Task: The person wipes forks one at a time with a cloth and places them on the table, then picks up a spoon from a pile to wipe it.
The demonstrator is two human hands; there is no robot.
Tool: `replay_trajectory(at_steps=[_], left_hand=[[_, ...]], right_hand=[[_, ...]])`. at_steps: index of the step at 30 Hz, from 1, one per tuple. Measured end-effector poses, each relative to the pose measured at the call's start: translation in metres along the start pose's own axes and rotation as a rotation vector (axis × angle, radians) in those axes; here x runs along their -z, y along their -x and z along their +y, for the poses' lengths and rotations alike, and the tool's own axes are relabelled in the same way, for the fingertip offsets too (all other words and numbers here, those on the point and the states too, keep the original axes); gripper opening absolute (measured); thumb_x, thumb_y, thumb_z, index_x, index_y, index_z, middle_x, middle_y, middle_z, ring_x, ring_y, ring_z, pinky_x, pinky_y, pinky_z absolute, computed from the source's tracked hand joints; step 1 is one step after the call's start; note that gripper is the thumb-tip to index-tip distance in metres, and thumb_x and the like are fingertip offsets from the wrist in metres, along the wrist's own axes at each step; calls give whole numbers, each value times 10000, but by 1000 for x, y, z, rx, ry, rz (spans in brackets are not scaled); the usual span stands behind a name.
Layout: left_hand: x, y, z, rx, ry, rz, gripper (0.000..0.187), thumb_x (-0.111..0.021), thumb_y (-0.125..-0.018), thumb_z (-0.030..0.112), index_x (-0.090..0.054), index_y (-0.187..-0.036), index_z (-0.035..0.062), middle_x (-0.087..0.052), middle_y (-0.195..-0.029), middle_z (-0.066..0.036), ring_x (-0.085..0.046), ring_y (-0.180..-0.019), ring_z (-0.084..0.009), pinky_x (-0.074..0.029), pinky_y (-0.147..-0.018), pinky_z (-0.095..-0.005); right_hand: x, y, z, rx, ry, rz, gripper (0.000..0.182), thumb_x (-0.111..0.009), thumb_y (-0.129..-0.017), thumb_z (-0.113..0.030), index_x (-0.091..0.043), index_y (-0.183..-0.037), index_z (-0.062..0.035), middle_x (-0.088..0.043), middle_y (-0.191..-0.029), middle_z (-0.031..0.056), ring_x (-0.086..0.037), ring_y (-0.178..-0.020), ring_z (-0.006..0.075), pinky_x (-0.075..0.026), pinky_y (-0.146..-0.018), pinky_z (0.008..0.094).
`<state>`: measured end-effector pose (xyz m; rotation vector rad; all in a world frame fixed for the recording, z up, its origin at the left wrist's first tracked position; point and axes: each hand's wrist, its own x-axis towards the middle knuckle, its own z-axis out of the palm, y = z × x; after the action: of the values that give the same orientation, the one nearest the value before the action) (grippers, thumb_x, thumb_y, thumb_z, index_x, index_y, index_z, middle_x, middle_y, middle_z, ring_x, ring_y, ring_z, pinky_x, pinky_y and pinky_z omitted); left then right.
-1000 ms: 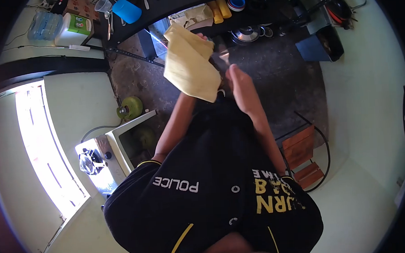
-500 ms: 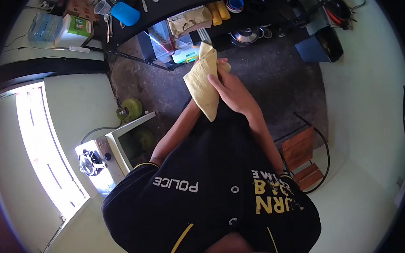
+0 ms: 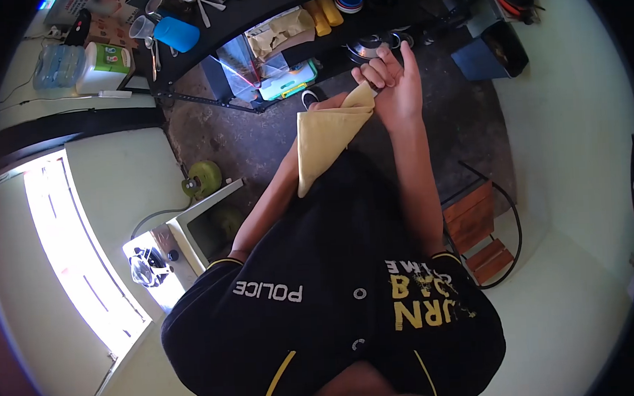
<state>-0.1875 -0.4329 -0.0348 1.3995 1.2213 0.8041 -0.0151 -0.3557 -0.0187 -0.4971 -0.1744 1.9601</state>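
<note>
A pale yellow cloth (image 3: pixel 328 137) hangs folded in front of my chest, its long corner pointing down. My left hand (image 3: pixel 329 102) is closed on the cloth from behind, and its fingers are mostly hidden. At the cloth's upper right corner, my right hand (image 3: pixel 397 88) has several fingers curled round a metal utensil (image 3: pixel 376 91), with one finger stretched upward. Only a small shiny part of the utensil shows between hand and cloth.
Ahead is a black table (image 3: pixel 242 17) with cutlery and a blue cup (image 3: pixel 177 34). Its lower shelf holds a clear box, brown paper and yellow bottles (image 3: pixel 323 17). A dark bin (image 3: pixel 488 56) and a wooden chair (image 3: pixel 470 216) stand right; a stove (image 3: pixel 150 265) is left.
My right hand has moved right and up, with one finger now raised. The cloth has turned and its folds have opened wider. The metal prongs that stuck out above it no longer show.
</note>
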Motion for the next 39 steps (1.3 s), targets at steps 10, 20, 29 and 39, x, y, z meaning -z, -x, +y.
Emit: replay_trajectory(at_steps=[10, 20, 29, 39], left_hand=[[4, 4, 10, 300, 480, -155, 251, -700, -928, 130, -702, -1166, 50, -698, -843, -8, -634, -727, -61, -506, -660, -243], [3, -23, 33, 16, -31, -27, 162, -666, -962, 140, -691, -1098, 56, -665, -789, -35, -637, -703, -88, -507, -658, -275], [31, -115, 19, 112, 310, -118, 281, -704, -997, 238, -648, -1219, 75, -649, -848, 25, -631, -709, -38, -481, -583, -179], [109, -207, -10, -97, 881, -181, 391, -684, -1001, 311, -599, -1211, -7, -665, -866, -108, -684, -775, -199, -577, -696, -336]], right_hand=[[-13, -7, -14, 130, 201, 148, 543, -377, -1063, -630, -396, -737, -196, -141, -554, -73, -133, -517, 99, -225, -568, 301], [-18, -38, -66, 298, 135, 202, 540, -395, -1073, -570, -413, -715, -166, -156, -547, -68, -122, -506, 97, -143, -523, 308], [-47, -109, -122, 396, 143, 131, 521, -410, -1085, -530, -415, -709, -170, -162, -544, -64, -141, -486, 92, -158, -509, 301], [-102, -193, -226, 811, 489, 154, 455, -478, -1091, -410, -418, -725, -146, -234, -532, -20, -245, -466, 139, -257, -495, 346]])
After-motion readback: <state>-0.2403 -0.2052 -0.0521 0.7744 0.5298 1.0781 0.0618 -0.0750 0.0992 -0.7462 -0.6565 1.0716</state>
